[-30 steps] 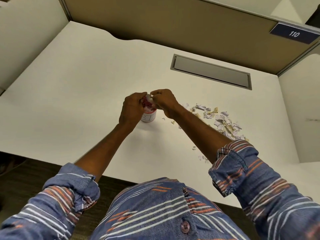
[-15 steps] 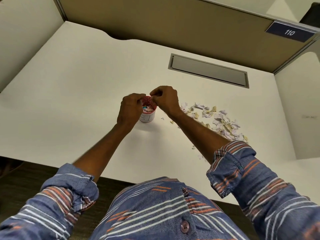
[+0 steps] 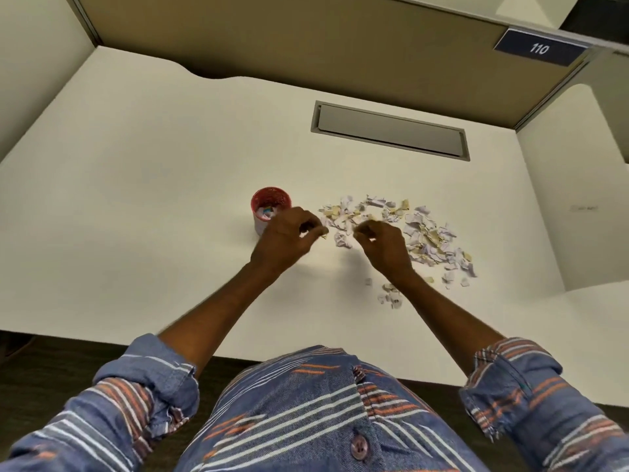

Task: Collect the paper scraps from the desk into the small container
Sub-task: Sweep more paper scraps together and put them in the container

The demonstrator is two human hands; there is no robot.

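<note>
both hands off the cup and over the scraps

both hands had left the rim of the container (image 3: 270, 202), where they were bunched together half a second before. they had swung right toward the paper, leaving the cup uncovered.

one white desk (image 3: 136, 199) filled most of the view, backed by one tan partition (image 3: 306, 39). one grey cable hatch (image 3: 391, 131) lay flush in the desk's far side. the paper scraps (image 3: 422, 233) lay in one loose heap of white and tan bits, too many to count, right of the container.

there were two hands. the left hand (image 3: 289, 241) had curled fingers, thumb and forefinger tips drawn together at one small tan bit; through the blur i could not tell whether it was gripped. the right hand (image 3: 383, 248) had curled fingers pointing down at the heap's near edge, and i could not tell whether it held anything.

one dark sign (image 3: 539, 48) read 110. the one container stood upright just behind the left hand, red inside, with a few scraps in its bottom. one small cluster (image 3: 389, 296) of bits lay beside the right forearm, and one crumpled piece (image 3: 342, 240) lay between the hands.
</note>
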